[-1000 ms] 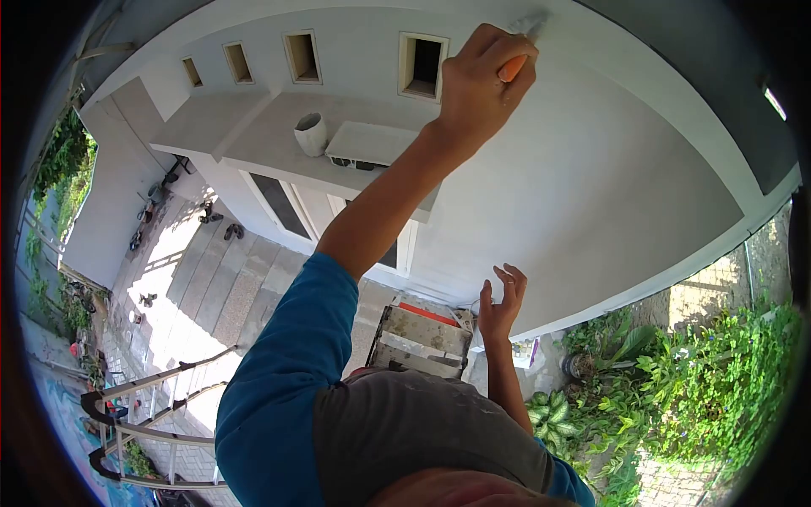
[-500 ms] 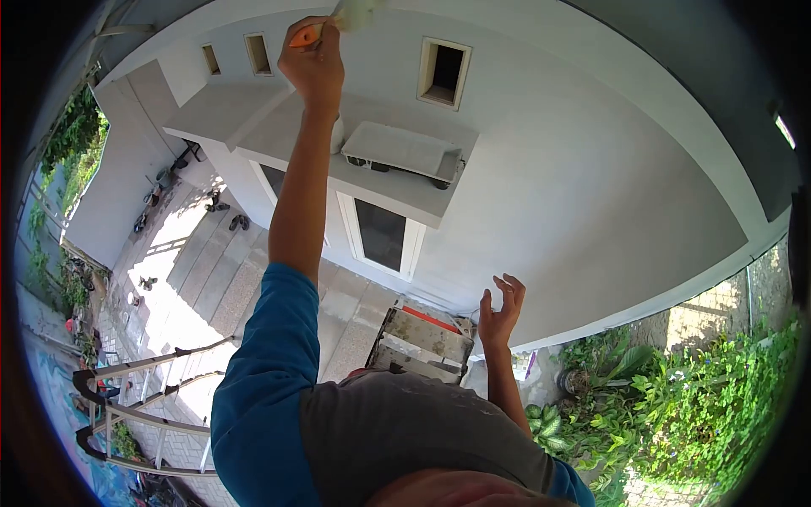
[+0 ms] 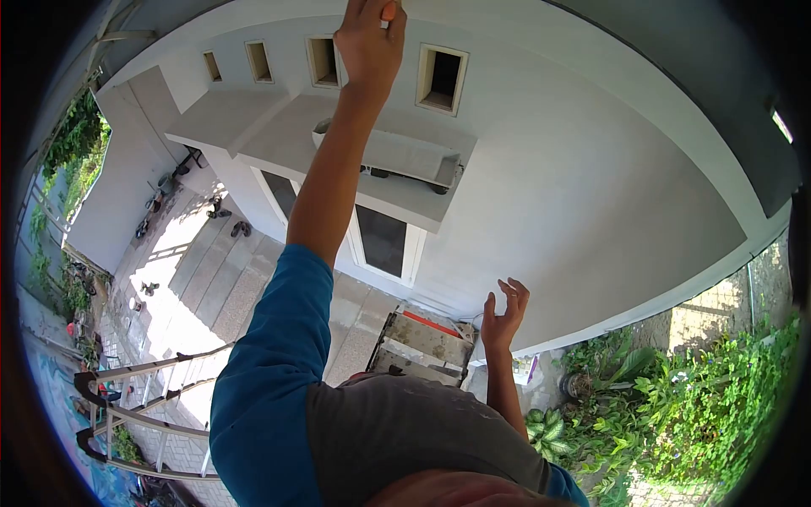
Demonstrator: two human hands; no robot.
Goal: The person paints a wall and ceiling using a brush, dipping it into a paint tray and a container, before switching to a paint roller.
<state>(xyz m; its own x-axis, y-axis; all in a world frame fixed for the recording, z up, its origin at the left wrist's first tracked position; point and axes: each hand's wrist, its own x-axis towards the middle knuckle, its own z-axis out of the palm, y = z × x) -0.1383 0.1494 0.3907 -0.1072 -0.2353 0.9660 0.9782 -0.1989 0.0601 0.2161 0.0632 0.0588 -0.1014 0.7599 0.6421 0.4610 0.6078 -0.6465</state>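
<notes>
My left hand (image 3: 370,42) is raised at the top edge of the view, its fingers wrapped around a paintbrush. Only the orange handle (image 3: 389,12) shows between the fingers; the brush head lies beyond the frame. Behind that arm is the pale wall with a row of small framed openings, one of them (image 3: 442,79) just right of the hand. My right hand (image 3: 504,314) hangs lower on the right in front of the white wall (image 3: 583,228). It is empty, with fingers apart and loosely bent.
A ledge (image 3: 405,198) juts from the wall, bearing a long white trough (image 3: 414,156) and a white pot (image 3: 321,131). Below me is a paint-stained stepped platform (image 3: 422,338) with a red strip. A metal ladder (image 3: 144,414) stands lower left; plants (image 3: 701,406) grow lower right.
My left hand has moved right and slightly up with the paintbrush, taking the bristles out of view and uncovering another wall opening. My right hand has barely shifted.
</notes>
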